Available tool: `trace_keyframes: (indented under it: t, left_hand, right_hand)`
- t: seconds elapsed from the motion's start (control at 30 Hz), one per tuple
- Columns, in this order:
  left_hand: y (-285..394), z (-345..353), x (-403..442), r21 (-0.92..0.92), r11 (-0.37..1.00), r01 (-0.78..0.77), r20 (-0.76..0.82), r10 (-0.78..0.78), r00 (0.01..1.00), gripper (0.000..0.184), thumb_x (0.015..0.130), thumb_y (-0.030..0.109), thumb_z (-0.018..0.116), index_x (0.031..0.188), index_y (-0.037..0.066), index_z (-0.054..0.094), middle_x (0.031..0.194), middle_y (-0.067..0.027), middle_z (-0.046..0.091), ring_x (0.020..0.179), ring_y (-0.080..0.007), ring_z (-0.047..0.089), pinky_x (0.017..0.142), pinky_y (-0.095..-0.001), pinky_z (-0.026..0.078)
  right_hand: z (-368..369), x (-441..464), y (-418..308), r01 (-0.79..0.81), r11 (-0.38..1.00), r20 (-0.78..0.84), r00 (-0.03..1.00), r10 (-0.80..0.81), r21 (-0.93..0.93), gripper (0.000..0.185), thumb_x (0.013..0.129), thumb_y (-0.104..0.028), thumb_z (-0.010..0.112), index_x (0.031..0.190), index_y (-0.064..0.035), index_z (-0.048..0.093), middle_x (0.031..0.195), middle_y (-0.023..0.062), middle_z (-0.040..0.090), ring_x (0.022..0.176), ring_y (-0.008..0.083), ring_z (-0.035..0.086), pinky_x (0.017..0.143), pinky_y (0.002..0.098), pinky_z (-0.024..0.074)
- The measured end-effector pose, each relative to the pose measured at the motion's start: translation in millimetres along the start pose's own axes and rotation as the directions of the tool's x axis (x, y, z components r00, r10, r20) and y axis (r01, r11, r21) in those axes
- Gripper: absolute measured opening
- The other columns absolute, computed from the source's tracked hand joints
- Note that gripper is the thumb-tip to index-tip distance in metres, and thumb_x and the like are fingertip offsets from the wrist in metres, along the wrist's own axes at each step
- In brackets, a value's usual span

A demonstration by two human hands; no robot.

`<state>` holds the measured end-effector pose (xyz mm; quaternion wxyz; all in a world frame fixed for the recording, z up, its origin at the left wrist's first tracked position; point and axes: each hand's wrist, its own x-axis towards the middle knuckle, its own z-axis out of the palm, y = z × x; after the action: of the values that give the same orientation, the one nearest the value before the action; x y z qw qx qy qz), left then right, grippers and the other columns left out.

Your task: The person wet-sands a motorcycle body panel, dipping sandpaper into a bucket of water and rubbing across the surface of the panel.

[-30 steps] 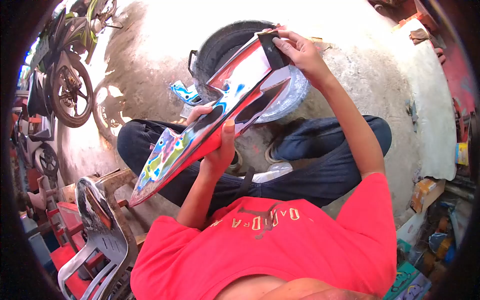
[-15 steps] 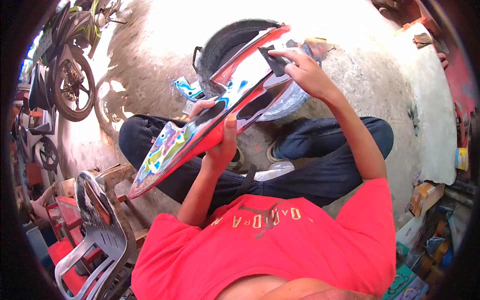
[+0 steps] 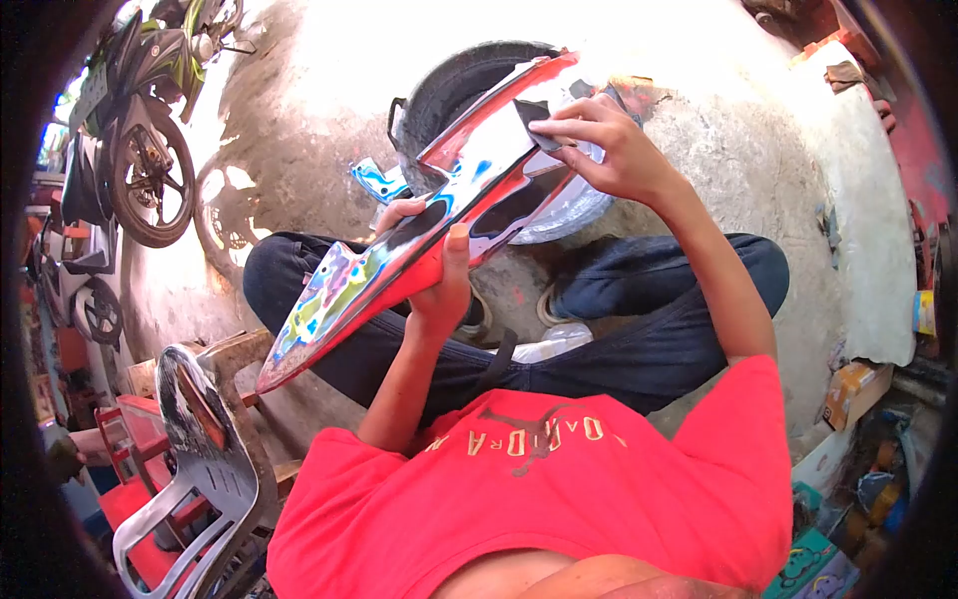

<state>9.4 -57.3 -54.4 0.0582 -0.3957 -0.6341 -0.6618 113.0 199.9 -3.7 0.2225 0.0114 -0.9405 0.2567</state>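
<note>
A long, pointed motorcycle body panel (image 3: 467, 192), patchy with red, white, blue, yellow and black paint, lies slantwise above my lap. My left hand (image 3: 439, 285) is wrapped round its lower middle, thumb on the near edge and fingertips showing over the far side. Near the panel's upper end, my right hand (image 3: 611, 148) pinches a dark piece of sandpaper (image 3: 534, 116) between thumb and fingers. The sheet rests against the panel's surface, its near part covered by my fingers. Below the panel stands a black tub (image 3: 409, 125), largely hidden by it.
A smaller blue-and-white painted piece (image 3: 379, 182) lies beside the tub. Motorcycles (image 3: 150, 160) are parked at the left. A worn grey plastic chair (image 3: 215, 449) stands at the lower left. On the right are a pale slab (image 3: 868, 220) and a cardboard box (image 3: 856, 392).
My right hand has shifted from pressing the sandpaper flat with outstretched fingers to pinching it by its near edge. My left hand and the panel stay almost in place.
</note>
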Motion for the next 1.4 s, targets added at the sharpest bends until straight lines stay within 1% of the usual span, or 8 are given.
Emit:
trace_keyframes:
  t: [0.13,0.47,0.63,0.83,1.03,1.17,1.3,1.4]
  left_hand:
    - [3,0,-2,-0.009,1.000,-0.002,0.026,0.002,1.000,0.042,0.095,0.013,0.064,0.126,-0.002,0.042,0.125,-0.0115,0.047,0.110,-0.0162,0.052,0.097,-0.0315,0.042]
    - [1,-1,-3,0.035,0.999,0.021,0.008,-0.022,1.000,0.041,0.096,0.012,0.063,0.127,-0.002,0.041,0.123,-0.0114,0.048,0.110,-0.0173,0.052,0.097,-0.0312,0.042]
    - [-1,3,-4,-0.056,0.998,0.015,-0.031,-0.017,0.999,0.040,0.095,0.013,0.063,0.127,-0.002,0.042,0.124,-0.0116,0.048,0.111,-0.0179,0.052,0.098,-0.0318,0.042]
    - [6,-1,0,0.101,0.989,-0.110,0.068,0.103,0.992,0.039,0.095,0.016,0.064,0.123,-0.002,0.046,0.124,-0.0125,0.048,0.110,-0.0192,0.053,0.097,-0.0334,0.042]
    - [7,-3,-6,0.020,0.999,-0.031,0.110,0.028,0.994,0.049,0.095,0.024,0.067,0.129,-0.001,0.042,0.127,-0.0138,0.044,0.112,-0.0203,0.052,0.096,-0.0360,0.042]
    - [6,-2,-8,0.060,0.994,-0.093,0.093,0.087,0.992,0.050,0.095,0.023,0.067,0.130,-0.001,0.040,0.127,-0.0143,0.043,0.112,-0.0221,0.052,0.097,-0.0373,0.042]
    - [4,-1,-6,0.057,0.994,-0.091,0.096,0.085,0.992,0.049,0.095,0.021,0.066,0.130,0.000,0.040,0.127,-0.0145,0.043,0.114,-0.0233,0.052,0.098,-0.0375,0.042]
    - [5,-1,-7,0.017,0.999,-0.043,0.077,0.042,0.996,0.046,0.095,0.021,0.065,0.129,0.000,0.042,0.127,-0.0141,0.043,0.114,-0.0232,0.052,0.099,-0.0373,0.042]
  right_hand:
    - [15,6,2,0.047,0.997,-0.135,0.990,-0.039,0.056,0.015,0.089,-0.014,0.069,0.103,-0.0091,0.073,0.102,0.0083,0.071,0.099,0.0260,0.064,0.086,0.0355,0.0501]
    - [63,-1,12,-0.014,0.969,-0.296,0.951,0.089,0.246,0.031,0.086,-0.005,0.069,0.117,-0.0086,0.070,0.126,0.0101,0.067,0.122,0.0260,0.060,0.105,0.0418,0.0431]
    - [59,-9,-60,0.211,0.977,-0.210,0.956,-0.204,0.011,0.048,0.081,-0.002,0.067,0.128,-0.0116,0.062,0.131,0.0115,0.064,0.124,0.0297,0.059,0.107,0.0469,0.0441]
    - [50,5,10,-0.198,0.979,-0.222,0.954,0.202,0.042,0.035,0.091,0.000,0.059,0.126,-0.0029,0.062,0.124,0.0180,0.066,0.117,0.0344,0.062,0.103,0.0417,0.0469]
    - [51,7,-56,0.210,0.976,-0.148,0.968,-0.200,0.053,0.041,0.084,-0.005,0.061,0.125,-0.0024,0.062,0.125,0.0190,0.065,0.118,0.0317,0.062,0.103,0.0431,0.0483]
    - [40,12,18,-0.298,0.954,-0.134,0.944,0.301,0.047,0.038,0.084,-0.007,0.059,0.121,-0.0004,0.063,0.124,0.0195,0.065,0.115,0.0333,0.063,0.100,0.0383,0.0506]
    - [47,10,-73,0.198,0.980,-0.095,0.976,-0.193,0.037,0.040,0.086,0.000,0.063,0.126,-0.0014,0.062,0.128,0.0192,0.063,0.121,0.0338,0.061,0.104,0.0417,0.0484]
    - [48,9,-44,0.122,0.992,-0.098,0.988,-0.120,0.016,0.039,0.088,0.000,0.059,0.127,-0.0010,0.062,0.130,0.0197,0.062,0.121,0.0330,0.060,0.104,0.0401,0.0479]
